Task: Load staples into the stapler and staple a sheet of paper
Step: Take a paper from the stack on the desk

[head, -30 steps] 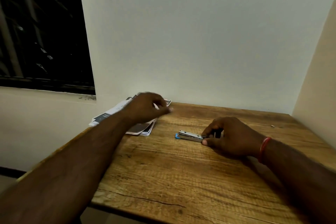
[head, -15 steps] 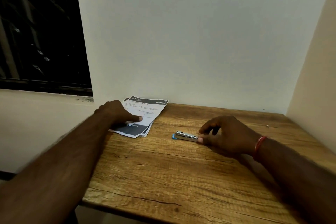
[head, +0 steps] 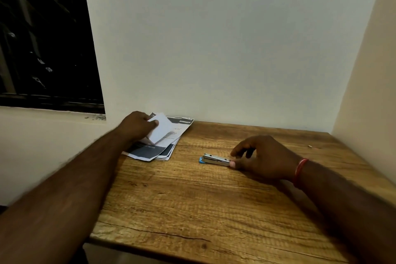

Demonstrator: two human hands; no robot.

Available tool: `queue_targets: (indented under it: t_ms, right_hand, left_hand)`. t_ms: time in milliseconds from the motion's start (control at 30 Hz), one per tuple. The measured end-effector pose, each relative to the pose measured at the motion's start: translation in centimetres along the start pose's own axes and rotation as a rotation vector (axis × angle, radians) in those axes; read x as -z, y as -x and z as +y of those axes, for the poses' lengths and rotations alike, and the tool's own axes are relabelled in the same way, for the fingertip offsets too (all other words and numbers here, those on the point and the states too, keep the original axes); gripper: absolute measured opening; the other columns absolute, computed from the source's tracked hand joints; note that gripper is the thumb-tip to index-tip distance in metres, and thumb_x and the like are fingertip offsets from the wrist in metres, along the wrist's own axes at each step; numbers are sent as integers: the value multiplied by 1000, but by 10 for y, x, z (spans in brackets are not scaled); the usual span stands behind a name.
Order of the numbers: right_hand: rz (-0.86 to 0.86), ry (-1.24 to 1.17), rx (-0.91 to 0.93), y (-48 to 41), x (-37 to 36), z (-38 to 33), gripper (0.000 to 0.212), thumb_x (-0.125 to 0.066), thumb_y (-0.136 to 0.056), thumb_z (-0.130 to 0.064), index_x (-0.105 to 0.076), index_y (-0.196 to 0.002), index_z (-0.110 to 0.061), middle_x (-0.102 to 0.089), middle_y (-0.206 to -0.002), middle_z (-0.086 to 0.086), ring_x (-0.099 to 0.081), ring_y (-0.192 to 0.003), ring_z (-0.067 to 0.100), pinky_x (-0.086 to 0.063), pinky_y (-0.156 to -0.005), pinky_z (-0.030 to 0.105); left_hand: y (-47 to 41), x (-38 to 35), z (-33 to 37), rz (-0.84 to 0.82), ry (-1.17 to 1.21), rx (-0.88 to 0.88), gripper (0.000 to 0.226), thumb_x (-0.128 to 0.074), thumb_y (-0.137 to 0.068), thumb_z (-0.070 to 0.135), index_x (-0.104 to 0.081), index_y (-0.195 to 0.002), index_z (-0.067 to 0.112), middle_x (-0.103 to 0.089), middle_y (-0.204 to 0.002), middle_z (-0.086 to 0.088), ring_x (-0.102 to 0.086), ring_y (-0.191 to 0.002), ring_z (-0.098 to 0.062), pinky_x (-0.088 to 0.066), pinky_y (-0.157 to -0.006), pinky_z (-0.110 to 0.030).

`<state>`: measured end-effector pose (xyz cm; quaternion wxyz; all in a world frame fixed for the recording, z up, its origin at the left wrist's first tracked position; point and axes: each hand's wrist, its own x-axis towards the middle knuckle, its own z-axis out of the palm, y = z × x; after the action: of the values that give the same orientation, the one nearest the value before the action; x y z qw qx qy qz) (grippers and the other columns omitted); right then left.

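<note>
A small silver stapler (head: 215,159) with a blue tip lies flat on the wooden table (head: 203,210). My right hand (head: 260,157) holds its rear end between thumb and fingers. A stack of printed paper sheets (head: 166,142) lies at the table's back left corner. My left hand (head: 139,125) pinches the top white sheet (head: 161,129) and lifts its corner off the stack.
White walls close in the table at the back and on the right. A dark window (head: 42,36) is up on the left. A tiny object (head: 309,146) lies near the right wall. The table's left edge runs under my left forearm.
My left hand went from pressing flat on the stack to pinching the top sheet and raising its corner. My right hand and the stapler have stayed in place.
</note>
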<state>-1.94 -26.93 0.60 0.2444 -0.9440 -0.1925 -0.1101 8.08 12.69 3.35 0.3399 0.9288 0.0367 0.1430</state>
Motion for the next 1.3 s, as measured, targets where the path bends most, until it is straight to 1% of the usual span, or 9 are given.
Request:
queue_targets:
  t_ms: [167,300,367,467,600,900,1033,1133,1300]
  right_hand:
    - [2,1,19,-2,0,0,29,-86,-83,-68,-84,-101,-46,-65,-101,-51,-62,-102,-18,-51,-71,21]
    - [4,3,3,-1,1,-2,31,-87,-83,-67,-85,-104,-45,-70,-99,-44,-65,-100,-13,-51,-72,20]
    - [12,-1,-17,1,2,-4,33,-88,-83,-66,-85,-106,-43,-76,-93,-29,-69,-96,-6,-53,-74,20]
    - [9,1,-22,2,3,-8,32,-88,-84,-64,-86,-106,-41,-77,-96,-22,-71,-96,0,-57,-77,23]
    - [4,6,-25,3,4,-11,32,-88,-84,-63,-86,-106,-40,-78,-97,-19,-72,-96,2,-62,-82,28]
    - [-13,9,-30,5,6,-16,32,-88,-85,-62,-86,-107,-38,-79,-98,-16,-73,-95,2,-63,-84,31]
    - [-9,5,-37,6,6,-18,33,-89,-85,-59,-86,-107,-35,-79,-99,-15,-74,-95,2,-64,-86,32]
    - [-11,0,-40,6,7,-19,30,-89,-86,-59,-86,-106,-36,-80,-98,-15,-74,-94,3,-64,-85,32]
    - [-13,2,-45,6,7,-20,31,-89,-85,-59,-86,-106,-36,-80,-99,-14,-74,-95,4,-64,-86,34]
  left_hand:
    - [25,-23,27,-66,329,-137,36,-75,-105,17,-65,-138,23,-78,-118,-8,-70,-87,-19,-52,-72,-32]
    - [44,-40,40,-67,403,-280,16,-78,-101,12,-79,-112,24,-79,-104,1,-70,-71,-1,-56,-67,-22]
    - [49,-43,46,-62,259,-328,14,-79,-101,19,-85,-111,26,-81,-111,11,-70,-86,-1,-52,-79,-25]
    - [57,-45,53,-158,79,-333,33,-79,-103,32,-80,-136,33,-74,-145,7,-69,-120,-12,-51,-100,-27]
    - [55,-49,52,-185,-222,-318,46,-71,-105,55,-67,-150,47,-65,-159,3,-47,-157,-24,-31,-130,-42]
    - [39,-39,40,-158,-407,-245,108,-80,-77,87,-46,-169,41,-49,-175,6,-39,-164,-28,-30,-129,-50]
    - [28,-26,22,-175,-290,-92,121,-91,-68,82,-48,-168,28,-53,-172,1,-53,-155,-25,-45,-114,-37]
    - [21,-22,18,-172,-332,-59,109,-89,-68,84,-63,-155,22,-65,-159,-2,-62,-140,-24,-47,-96,-34]
    - [17,-19,22,-151,-374,-86,68,-92,-78,68,-80,-122,18,-78,-124,-4,-69,-120,-26,-54,-90,-33]
